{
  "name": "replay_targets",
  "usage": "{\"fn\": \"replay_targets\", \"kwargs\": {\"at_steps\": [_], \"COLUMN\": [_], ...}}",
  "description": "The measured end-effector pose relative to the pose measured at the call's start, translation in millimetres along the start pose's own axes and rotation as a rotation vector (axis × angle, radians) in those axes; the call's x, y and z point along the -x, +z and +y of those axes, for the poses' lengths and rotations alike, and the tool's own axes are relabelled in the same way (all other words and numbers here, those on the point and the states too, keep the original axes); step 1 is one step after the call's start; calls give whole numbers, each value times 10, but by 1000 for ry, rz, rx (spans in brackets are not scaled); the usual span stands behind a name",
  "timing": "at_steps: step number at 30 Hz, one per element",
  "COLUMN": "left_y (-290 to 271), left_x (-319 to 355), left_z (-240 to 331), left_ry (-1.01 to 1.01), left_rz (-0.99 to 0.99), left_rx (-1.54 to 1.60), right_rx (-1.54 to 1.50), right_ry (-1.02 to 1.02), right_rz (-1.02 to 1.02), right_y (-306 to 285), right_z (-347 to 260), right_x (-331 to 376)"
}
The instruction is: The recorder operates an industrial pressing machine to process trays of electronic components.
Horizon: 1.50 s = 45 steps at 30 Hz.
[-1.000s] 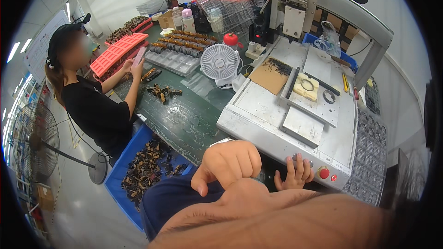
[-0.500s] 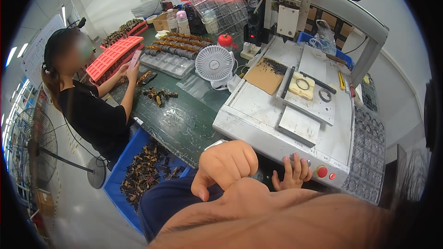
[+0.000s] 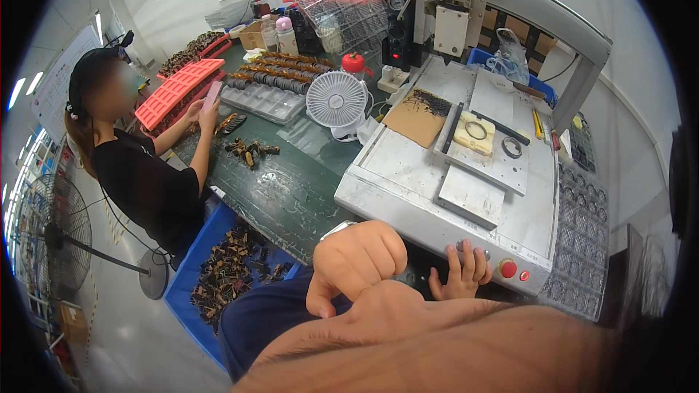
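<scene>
My left hand (image 3: 357,262) is curled into a fist close to the camera, with a watch at its wrist and nothing visible in it. My right hand (image 3: 460,276) rests with spread fingers on the front edge of the grey benchtop machine (image 3: 408,175), just left of its red button (image 3: 508,268). On the machine's bed lie a cream block carrying a ring (image 3: 475,133), a loose dark ring (image 3: 512,147) and a brown board (image 3: 416,113). A bare forearm fills the bottom of the view.
A white desk fan (image 3: 336,102) stands on the green table (image 3: 284,189). A co-worker in black (image 3: 142,175) sits at the left holding a pink flat object. Red trays, part-filled trays, a blue bin of dark parts (image 3: 229,276) and a floor fan (image 3: 54,236) surround us.
The view has shifted slightly. Both of my hands stay where they were, and the co-worker keeps the same pose.
</scene>
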<state>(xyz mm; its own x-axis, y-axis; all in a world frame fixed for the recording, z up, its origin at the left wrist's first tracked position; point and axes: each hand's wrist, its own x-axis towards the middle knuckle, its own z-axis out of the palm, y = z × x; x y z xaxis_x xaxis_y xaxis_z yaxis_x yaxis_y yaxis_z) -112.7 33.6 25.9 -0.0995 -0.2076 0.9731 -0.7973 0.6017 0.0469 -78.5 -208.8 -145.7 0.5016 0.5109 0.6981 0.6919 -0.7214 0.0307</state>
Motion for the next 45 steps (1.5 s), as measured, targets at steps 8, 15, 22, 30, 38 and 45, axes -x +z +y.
{"fn": "replay_targets", "kwargs": {"at_steps": [8,15,22,30,38,45], "left_y": [0,62,81,58,107,136], "left_x": [-24,45,50,14,2,16], "left_z": [30,-25,-65,-27,-24,-23], "left_ry": [-44,7,-1,-18,-41,-37], "left_rz": [1,138,186,81,149,163], "left_rx": [-117,-80,-82,23,168,129], "right_rx": [-12,-10,-9,-12,-20,-7], "right_ry": [-3,-5,0,-8,0,2], "right_rz": [4,5,-3,3,-10,1], "right_y": [-5,-19,-12,-15,-13,-7], "right_z": [-9,-6,1,-6,-15,-6], "right_x": [-4,-6,-8,-28,-11,-6]}}
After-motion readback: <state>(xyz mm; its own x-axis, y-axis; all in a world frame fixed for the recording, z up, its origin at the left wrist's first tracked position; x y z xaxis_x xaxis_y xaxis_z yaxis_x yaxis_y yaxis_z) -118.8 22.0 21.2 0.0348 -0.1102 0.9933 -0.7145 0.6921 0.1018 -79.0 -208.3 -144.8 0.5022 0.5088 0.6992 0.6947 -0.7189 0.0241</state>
